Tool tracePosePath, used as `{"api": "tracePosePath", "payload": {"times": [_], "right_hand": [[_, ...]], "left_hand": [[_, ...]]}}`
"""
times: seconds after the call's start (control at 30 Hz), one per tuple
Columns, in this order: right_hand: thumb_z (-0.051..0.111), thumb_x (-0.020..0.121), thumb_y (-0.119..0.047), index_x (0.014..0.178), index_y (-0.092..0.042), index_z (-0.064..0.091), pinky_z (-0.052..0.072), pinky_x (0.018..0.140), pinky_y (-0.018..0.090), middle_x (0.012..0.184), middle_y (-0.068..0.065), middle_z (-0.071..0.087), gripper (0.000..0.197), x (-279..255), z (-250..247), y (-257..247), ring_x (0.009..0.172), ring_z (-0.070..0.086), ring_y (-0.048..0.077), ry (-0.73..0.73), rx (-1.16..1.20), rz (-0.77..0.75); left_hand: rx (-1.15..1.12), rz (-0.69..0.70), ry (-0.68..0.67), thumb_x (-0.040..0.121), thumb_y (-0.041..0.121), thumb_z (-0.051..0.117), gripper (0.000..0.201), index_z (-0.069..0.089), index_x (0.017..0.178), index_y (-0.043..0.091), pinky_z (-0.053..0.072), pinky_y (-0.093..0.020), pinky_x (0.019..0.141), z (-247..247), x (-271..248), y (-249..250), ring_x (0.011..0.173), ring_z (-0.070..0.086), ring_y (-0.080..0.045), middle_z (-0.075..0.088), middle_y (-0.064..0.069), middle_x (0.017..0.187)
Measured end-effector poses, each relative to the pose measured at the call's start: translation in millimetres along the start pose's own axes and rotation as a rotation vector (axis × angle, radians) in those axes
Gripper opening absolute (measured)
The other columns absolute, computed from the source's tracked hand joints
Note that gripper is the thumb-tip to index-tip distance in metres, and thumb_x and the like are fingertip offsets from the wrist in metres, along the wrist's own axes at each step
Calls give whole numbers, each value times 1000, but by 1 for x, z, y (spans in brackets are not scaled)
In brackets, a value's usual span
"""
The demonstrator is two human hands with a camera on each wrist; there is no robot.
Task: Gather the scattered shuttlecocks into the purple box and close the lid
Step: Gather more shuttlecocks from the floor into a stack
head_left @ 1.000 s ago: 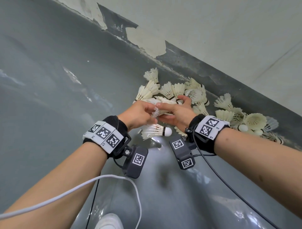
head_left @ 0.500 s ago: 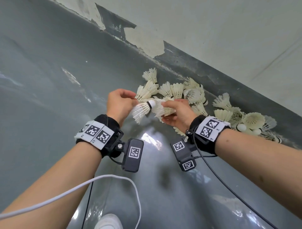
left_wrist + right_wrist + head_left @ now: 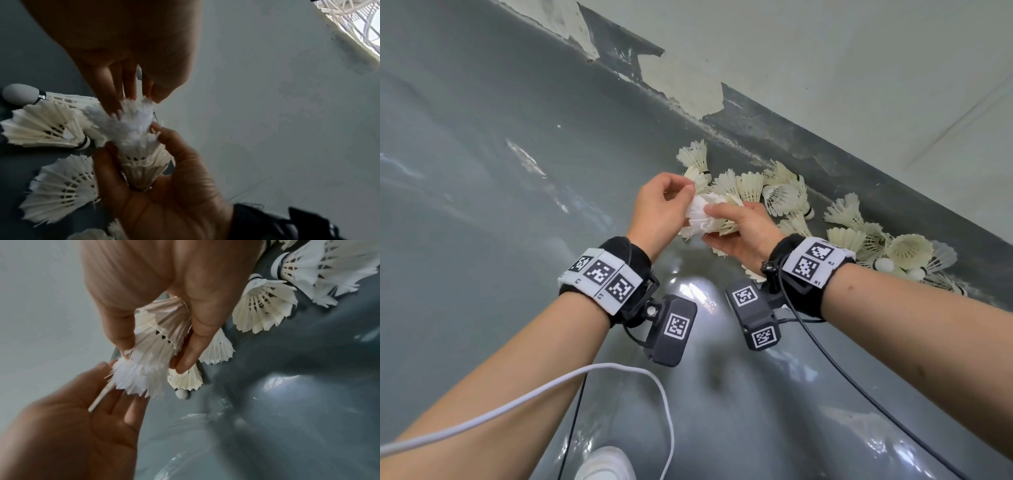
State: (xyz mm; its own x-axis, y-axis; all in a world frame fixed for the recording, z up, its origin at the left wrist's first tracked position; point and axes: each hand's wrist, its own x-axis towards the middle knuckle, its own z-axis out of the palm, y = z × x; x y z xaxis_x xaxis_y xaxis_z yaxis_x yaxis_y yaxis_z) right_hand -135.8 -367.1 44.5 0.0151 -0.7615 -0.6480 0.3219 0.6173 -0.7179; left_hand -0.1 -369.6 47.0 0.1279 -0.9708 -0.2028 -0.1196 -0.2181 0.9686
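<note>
My right hand [image 3: 714,224] grips a nested stack of white feather shuttlecocks [image 3: 702,219] just above the grey floor. The stack [image 3: 141,165] shows in both wrist views, squeezed between thumb and fingers of the right hand [image 3: 154,352]. My left hand [image 3: 690,202] meets it from the left, its fairly straight fingertips [image 3: 133,402] pressing on the feather rim of the outermost shuttlecock [image 3: 135,378]. Several loose shuttlecocks [image 3: 780,197] lie behind the hands along the wall base, with more [image 3: 907,251] to the right. The purple box is not in view.
A pale wall with peeling paint [image 3: 688,89] meets the glossy grey floor [image 3: 482,205] right behind the pile. A white cable [image 3: 619,370] and a black cable [image 3: 859,387] trail from my wrists. A white shoe tip [image 3: 602,466] shows at the bottom.
The left hand lifted a shuttlecock off the floor below the hands, brought its cork to the stack, and it now sits nested in the stack. Both hands rose slightly.
</note>
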Motion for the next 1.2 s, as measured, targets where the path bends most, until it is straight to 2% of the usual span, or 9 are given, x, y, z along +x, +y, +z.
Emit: {"api": "tracePosePath", "payload": {"times": [0.2,0.27,0.33,0.4,0.67,0.83,0.93,1.03,1.2], "right_hand": [[69,83,-24,101,-13,60,59,80,36,97,12,61,23,-10,-4,-19,86,64,24,-50,126,34],[67,83,-39,102,-13,62,57,61,26,78,4,59,33,-15,0,-20,66,59,15,-136,46,113],[57,83,-59,86,-19,69,28,40,17,57,-5,43,42,-17,4,-17,46,33,7,-228,-168,138],[43,82,-75,75,-29,74,8,45,19,55,-5,29,56,-18,5,-13,48,11,8,-318,-308,150],[7,69,-92,130,-32,54,20,34,11,57,0,30,98,-9,4,-2,33,18,6,-500,-365,298],[-2,67,-92,129,-19,51,22,36,11,53,2,34,109,-9,3,2,32,20,8,-473,-427,368],[-1,80,-81,97,-15,58,33,46,20,59,7,50,90,-14,4,5,42,38,15,-180,-810,163],[24,97,-55,116,-16,55,42,74,31,106,10,62,54,-12,-5,5,87,57,24,119,-1400,-367],[55,82,-23,121,-28,55,44,90,38,128,6,36,39,0,-31,4,119,39,26,60,-1714,-614]], "left_hand": [[-104,-37,-38,66,48,79,78,42,127,19,48,-31,95,-5,-10,-3,115,55,-12,57,1,121],[-139,-60,-176,59,39,88,97,31,135,18,48,-30,96,-1,-16,-4,114,57,-13,58,-2,123],[-171,-72,-219,63,27,87,93,29,134,19,51,-35,95,2,-19,-3,107,62,-17,62,-6,118],[-255,-115,-195,69,24,84,83,30,132,23,52,-49,93,1,-17,-1,103,64,-23,63,-9,115],[-408,-314,-179,81,22,75,79,19,136,32,55,-55,79,4,-18,-4,111,60,-24,58,-1,123],[-357,-393,-348,89,33,63,43,51,129,19,56,-56,71,-1,-16,-5,101,63,-23,66,1,112],[-317,-394,-313,91,33,61,38,51,126,22,54,-62,72,-2,-13,-8,99,64,-24,65,-2,114],[-284,-417,-242,90,31,63,37,49,123,26,53,-61,73,-4,-11,-13,106,60,-25,63,0,119],[-245,-486,-200,87,28,67,43,47,125,27,53,-59,70,-12,-9,-29,107,56,-26,60,0,121]]}}
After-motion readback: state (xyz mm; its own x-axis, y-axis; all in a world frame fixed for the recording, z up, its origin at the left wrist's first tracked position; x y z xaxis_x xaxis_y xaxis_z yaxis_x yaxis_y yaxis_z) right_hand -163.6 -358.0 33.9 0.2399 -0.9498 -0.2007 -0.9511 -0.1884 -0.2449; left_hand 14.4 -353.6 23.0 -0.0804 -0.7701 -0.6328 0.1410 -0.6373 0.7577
